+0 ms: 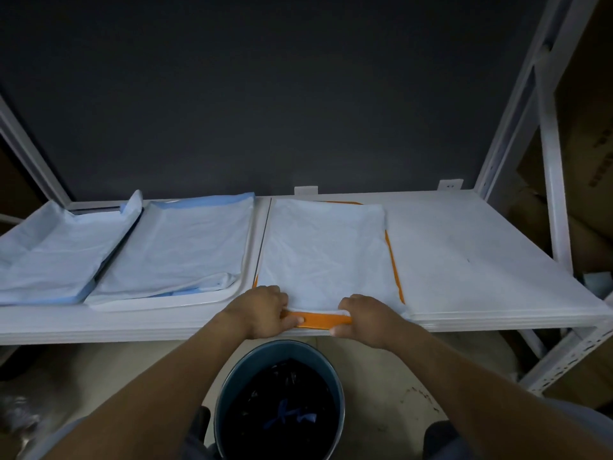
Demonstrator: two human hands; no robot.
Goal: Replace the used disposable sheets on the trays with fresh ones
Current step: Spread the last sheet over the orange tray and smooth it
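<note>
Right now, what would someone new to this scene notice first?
The left hand and right hand grip the near rim of an orange tray at the shelf's front edge, a white sheet covering it. Directly below stands a blue bin with a black liner.

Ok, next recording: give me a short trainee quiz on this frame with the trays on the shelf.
1. True or false: the left hand and the right hand both grip the near edge of the flat orange plastic tray on the white metal shelf.
2. What stands on the floor below the hands? A) a cardboard box B) a round blue-grey bin with a black liner C) a stack of trays
3. On which side of the orange tray, the person's left or right, lies the sheet-covered white plastic tray with rounded corners?

Key: 1 true; 2 B; 3 left.
</note>
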